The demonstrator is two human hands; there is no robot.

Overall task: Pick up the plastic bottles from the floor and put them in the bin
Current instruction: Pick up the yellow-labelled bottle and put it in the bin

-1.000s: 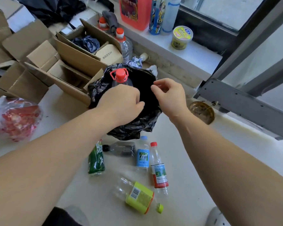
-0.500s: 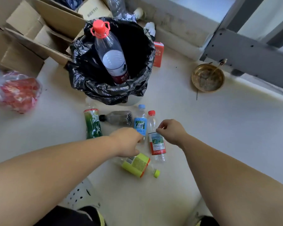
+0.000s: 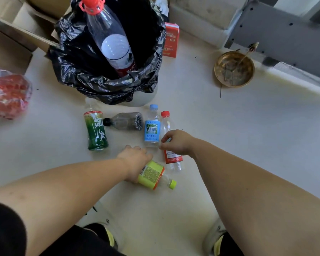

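A bin lined with a black bag [image 3: 92, 78] stands on the floor, and a large clear bottle with a red cap [image 3: 111, 43] stands upright inside it. In front of it lie several bottles: a green one [image 3: 96, 132], a dark one [image 3: 126, 121], a blue-label one [image 3: 151, 130], a red-cap one with a red label [image 3: 172, 158] and a yellow-label one with a yellow-green cap [image 3: 153, 175]. My left hand [image 3: 135, 161] closes over the base end of the yellow-label bottle. My right hand [image 3: 175, 141] curls around the middle of the red-label bottle. Both bottles still lie on the floor.
Cardboard boxes [image 3: 11, 43] stand at the far left, with a red plastic bag [image 3: 7, 93] in front of them. A red carton [image 3: 171, 41] leans behind the bin. A brass bowl [image 3: 234, 69] sits by a grey metal frame [image 3: 284, 34]. My shoes [image 3: 216, 237] are at the bottom.
Both hands left the bin rim and came down to the floor bottles. The left hand now rests on the yellow-label bottle, the right on the red-label one.
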